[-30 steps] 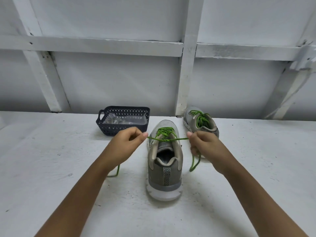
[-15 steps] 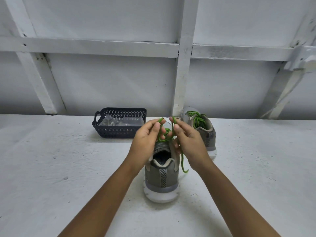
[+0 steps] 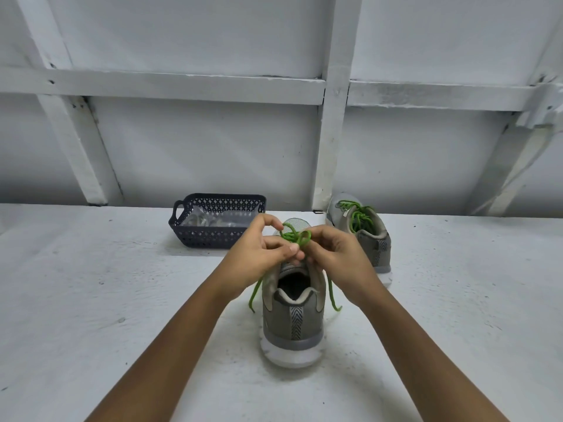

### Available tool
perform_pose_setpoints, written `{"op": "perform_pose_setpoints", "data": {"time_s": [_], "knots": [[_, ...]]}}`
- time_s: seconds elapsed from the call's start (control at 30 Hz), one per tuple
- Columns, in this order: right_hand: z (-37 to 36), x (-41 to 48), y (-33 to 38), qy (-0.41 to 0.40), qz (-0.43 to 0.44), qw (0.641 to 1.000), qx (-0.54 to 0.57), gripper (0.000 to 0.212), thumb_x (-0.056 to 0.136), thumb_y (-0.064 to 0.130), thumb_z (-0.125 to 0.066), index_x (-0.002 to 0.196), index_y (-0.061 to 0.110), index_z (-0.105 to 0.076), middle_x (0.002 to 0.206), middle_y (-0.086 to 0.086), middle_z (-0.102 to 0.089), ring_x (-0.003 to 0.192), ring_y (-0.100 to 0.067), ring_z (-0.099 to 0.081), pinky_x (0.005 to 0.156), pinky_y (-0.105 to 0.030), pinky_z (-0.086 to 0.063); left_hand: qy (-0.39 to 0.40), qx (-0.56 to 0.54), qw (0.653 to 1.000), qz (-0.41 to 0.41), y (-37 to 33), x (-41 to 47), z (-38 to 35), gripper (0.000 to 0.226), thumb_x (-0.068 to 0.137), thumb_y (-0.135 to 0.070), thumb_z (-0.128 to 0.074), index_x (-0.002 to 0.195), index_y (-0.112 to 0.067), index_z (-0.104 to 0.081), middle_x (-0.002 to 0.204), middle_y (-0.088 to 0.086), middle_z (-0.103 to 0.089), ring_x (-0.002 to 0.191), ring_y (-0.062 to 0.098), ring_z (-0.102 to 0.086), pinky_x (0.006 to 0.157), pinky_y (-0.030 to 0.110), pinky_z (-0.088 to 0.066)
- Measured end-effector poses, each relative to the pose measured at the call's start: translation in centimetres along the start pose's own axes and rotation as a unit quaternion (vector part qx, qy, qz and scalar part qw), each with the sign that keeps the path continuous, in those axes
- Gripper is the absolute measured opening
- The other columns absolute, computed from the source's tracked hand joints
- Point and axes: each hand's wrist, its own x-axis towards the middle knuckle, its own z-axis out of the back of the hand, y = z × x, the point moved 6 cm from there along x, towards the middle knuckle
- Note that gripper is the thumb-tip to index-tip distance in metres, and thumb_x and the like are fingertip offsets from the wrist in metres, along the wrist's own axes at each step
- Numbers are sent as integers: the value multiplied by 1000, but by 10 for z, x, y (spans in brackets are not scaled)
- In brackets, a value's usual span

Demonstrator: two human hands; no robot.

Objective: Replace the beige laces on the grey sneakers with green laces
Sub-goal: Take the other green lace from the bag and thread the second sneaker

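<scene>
Basket (image 3: 210,236) contents blurred; near sneaker's (image 3: 292,325) eyelets hidden.

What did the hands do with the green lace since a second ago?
The left hand and right hand were pulling the ends of the green lace out sideways. They came together and now pinch its loops above the near sneaker, shaping a bow. The loose ends hang down each side. The near sneaker, far sneaker and basket stayed put.
</scene>
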Motion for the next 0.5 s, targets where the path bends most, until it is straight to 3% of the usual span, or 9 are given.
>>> {"op": "perform_pose_setpoints", "data": {"time_s": [0.17, 0.3, 0.5], "knots": [[0, -1, 1, 17, 11, 999, -25, 21, 91, -2, -54, 84, 13, -66, 59, 13, -63, 55, 6, -53, 56, -9, -41, -62, -3, 998, 5, 7, 4, 5, 36, 82, -2, -65, 112, -19, -54, 70, 5, -72, 64, 12, -67, 72, 20, -54], [1, -1, 0, 16, -4, 1000, -6, 18, 94, 2, -51, 86, 11, -65, 53, 15, -60, 53, 5, -53, 54, -10, -39, -81, -18, 996, -25, 2, 1, 0, 12, 83, 2, -64, 92, -4, -68, 66, 3, -71, 61, 9, -67, 63, 16, -52], [4, 2, -5, -92, -15, 995, -43, 18, 93, 20, -56, 79, 13, -65, 69, 2, -62, 65, -7, -54, 63, -27, -43, -148, 39, 986, -73, 4, -5, 0, 10, 83, -4, -67, 79, -13, -64, 68, 0, -70, 67, 9, -67, 67, 20, -54]]}}
